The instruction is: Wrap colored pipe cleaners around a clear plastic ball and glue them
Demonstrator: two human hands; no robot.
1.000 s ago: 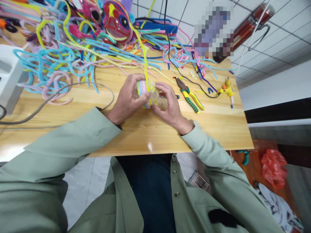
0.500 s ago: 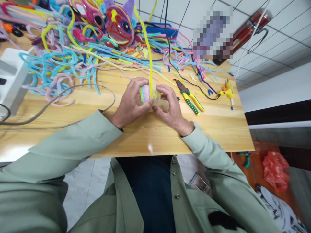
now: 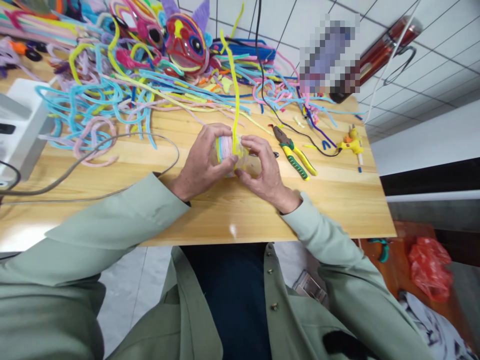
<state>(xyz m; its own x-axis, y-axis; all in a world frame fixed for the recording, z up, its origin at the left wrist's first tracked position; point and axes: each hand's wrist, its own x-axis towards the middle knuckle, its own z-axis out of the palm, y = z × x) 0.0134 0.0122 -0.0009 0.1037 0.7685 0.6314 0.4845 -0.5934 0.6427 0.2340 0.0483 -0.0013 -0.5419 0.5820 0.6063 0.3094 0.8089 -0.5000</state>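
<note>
Two hands (image 3: 204, 161) (image 3: 265, 172) (half curled) hold a striped clear object (image 3: 225, 146) and yellow strip (image 3: 236, 97).

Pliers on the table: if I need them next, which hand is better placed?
Right hand, most likely: the pliers lie to its right. The left hand is farther off, across the wrapped piece. Both hands hold that piece, so the right would need to let go first.
</note>
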